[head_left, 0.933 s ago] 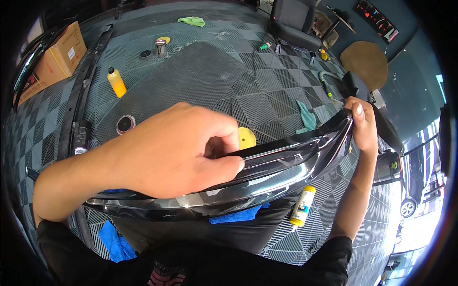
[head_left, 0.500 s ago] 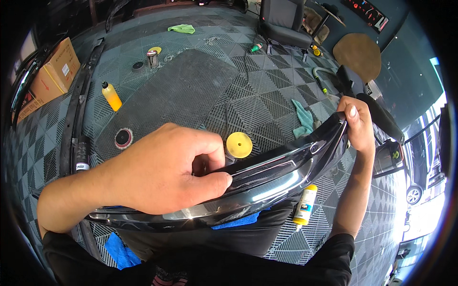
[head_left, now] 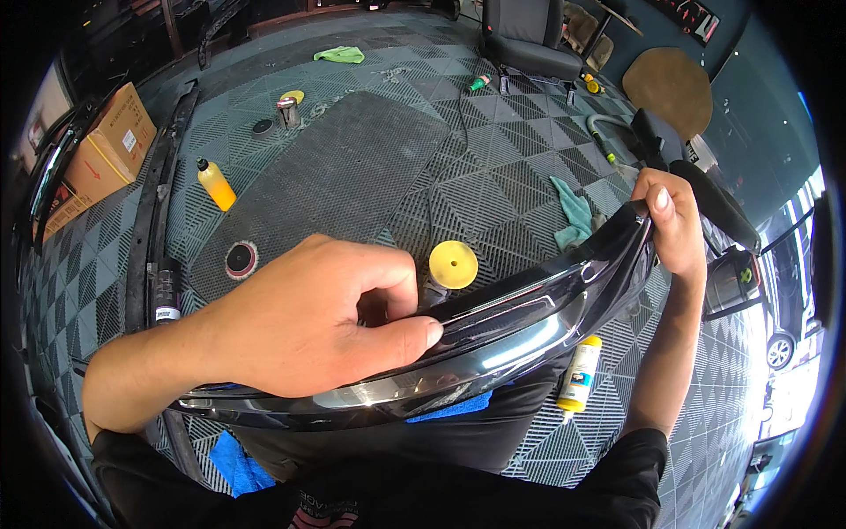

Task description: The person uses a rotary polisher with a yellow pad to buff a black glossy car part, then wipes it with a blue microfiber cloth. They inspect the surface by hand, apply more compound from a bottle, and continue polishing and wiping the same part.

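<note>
A long, curved, glossy black car trim piece (head_left: 493,339) lies across my lap, its right end raised. My left hand (head_left: 308,326) is closed at its upper edge near the middle, thumb pressed on the face and fingers curled, the fingertips partly hidden. At the raised right end, my right hand (head_left: 674,216) grips the tip with the thumb on top. Under the trim, on my leg, a blue cloth (head_left: 454,407) shows. Just beyond it stands a polisher with a round yellow foam pad (head_left: 454,264).
A yellow-capped white bottle (head_left: 580,375) lies right of my leg. Around the dark mat (head_left: 344,159) are an orange spray bottle (head_left: 217,185), a red-rimmed pad (head_left: 241,260) and a teal cloth (head_left: 573,216). A cardboard box (head_left: 115,150) sits left, a car seat (head_left: 526,44) far back.
The whole view has shifted slightly, so everything sits a little farther right. Both hands keep their hold on the trim piece, with no clear movement along it.
</note>
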Motion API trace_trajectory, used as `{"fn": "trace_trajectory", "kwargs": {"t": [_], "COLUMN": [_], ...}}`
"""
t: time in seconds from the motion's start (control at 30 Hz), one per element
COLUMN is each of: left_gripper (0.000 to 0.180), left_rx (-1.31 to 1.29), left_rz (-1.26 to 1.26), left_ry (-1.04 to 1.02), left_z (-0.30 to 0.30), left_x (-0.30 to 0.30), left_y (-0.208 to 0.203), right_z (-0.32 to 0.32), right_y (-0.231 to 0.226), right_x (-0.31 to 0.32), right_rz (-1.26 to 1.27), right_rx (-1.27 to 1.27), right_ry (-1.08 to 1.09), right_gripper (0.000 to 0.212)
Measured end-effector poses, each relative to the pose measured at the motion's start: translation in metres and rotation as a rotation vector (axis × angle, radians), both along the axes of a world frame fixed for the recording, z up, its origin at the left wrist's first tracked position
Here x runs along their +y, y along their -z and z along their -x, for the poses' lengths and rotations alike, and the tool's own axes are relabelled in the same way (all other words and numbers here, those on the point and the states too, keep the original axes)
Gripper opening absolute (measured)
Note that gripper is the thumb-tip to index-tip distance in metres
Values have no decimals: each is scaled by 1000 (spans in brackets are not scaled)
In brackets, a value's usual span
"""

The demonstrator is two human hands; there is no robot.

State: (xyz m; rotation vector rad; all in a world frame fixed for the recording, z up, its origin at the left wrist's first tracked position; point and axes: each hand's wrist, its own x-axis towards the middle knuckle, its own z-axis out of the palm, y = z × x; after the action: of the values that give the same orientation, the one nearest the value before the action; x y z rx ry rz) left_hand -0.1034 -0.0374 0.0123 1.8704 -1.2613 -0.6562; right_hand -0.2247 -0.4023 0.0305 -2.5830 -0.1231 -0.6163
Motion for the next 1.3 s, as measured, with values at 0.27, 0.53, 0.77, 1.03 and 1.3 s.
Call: {"fn": "trace_trajectory", "kwargs": {"t": [0.27,0.53,0.77,1.03,1.3], "left_gripper": [17,18,19,21,22], "left_rx": [60,57,50,61,90], "left_rz": [-50,-11,-43,-58,-65], "left_ry": [-13,7,-37,-61,-83], "left_z": [1,1,4,6,10], "left_x": [4,2,1,0,0], "left_y": [0,2,2,3,3], "right_z": [0,2,-1,0,1], "right_y": [2,0,3,3,4], "right_x": [-4,0,-3,-2,-4], "right_rz": [-67,-19,-52,-77,-94], "right_rx": [-5,0,5,-12,-29], "right_ry": [-48,19,-3,-14,-32], "right_gripper": [64,74,73,68,65]}}
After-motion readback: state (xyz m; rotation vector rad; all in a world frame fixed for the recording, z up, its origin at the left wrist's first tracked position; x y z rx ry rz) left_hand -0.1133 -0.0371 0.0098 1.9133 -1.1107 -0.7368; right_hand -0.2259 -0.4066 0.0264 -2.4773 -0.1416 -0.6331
